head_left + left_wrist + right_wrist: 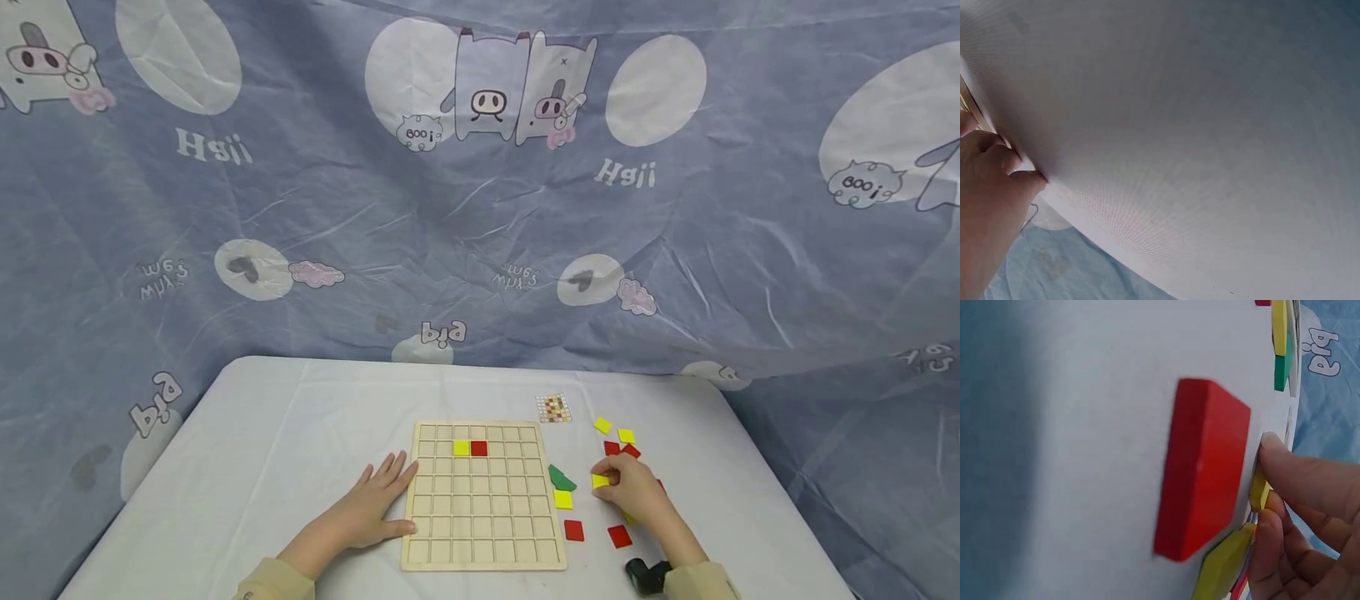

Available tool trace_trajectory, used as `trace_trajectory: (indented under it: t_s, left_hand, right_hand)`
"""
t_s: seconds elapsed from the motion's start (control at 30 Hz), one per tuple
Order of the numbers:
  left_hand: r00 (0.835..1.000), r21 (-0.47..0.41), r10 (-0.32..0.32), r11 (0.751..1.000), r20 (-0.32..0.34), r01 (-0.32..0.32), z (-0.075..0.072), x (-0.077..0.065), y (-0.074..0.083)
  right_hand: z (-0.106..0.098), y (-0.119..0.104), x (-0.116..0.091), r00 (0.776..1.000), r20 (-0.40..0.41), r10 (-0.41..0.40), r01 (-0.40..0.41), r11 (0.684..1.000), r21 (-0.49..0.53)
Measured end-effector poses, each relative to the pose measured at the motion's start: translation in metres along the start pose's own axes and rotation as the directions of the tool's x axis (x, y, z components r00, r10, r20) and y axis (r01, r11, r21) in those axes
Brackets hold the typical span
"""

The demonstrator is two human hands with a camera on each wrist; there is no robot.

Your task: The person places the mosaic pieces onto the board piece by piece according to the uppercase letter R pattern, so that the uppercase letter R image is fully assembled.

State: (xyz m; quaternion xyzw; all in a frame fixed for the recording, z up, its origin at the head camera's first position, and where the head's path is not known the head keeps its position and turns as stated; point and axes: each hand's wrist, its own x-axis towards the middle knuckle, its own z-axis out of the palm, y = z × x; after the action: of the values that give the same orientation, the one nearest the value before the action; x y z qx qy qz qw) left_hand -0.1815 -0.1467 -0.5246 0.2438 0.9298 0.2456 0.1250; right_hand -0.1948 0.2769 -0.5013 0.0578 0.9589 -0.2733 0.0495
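Note:
A wooden grid board (pixel 480 507) lies on the white table. In its second row, a yellow tile (pixel 461 448) and a red tile (pixel 478 448) fill neighbouring cells. My left hand (pixel 372 507) has its fingers spread, the fingertips and thumb at the board's left edge. To the right of the board, my right hand (pixel 636 485) pinches a yellow square tile (pixel 600 481) between thumb and fingers, low over the table. In the right wrist view this yellow tile (pixel 1259 487) shows at the fingertips, beyond a loose red tile (pixel 1216 469) in the foreground.
Loose red and yellow tiles lie around the right hand, such as a red tile (pixel 573 531) and a yellow tile (pixel 563 500). Green pieces (pixel 561 478) sit beside the board. A small pattern card (pixel 553 408) lies behind. A black object (pixel 647 575) is near the right sleeve.

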Motion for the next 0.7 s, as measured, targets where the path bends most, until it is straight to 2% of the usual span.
trace_trajectory:
  t_s: [0.57, 0.7]
  left_hand:
    - [1.0, -0.009, 0.005, 1.0, -0.006, -0.005, -0.0011, -0.0009, -0.0001]
    - [1.0, -0.005, 0.002, 1.0, -0.003, -0.002, -0.001, -0.0009, 0.0003]
  right_hand:
    - [-0.0032, -0.001, 0.0035, 0.999, 0.035, 0.038, -0.038, 0.999, 0.004]
    - [-0.0063, -0.0053, 0.0044, 0.999, 0.047, 0.013, -0.015, 0.999, 0.034]
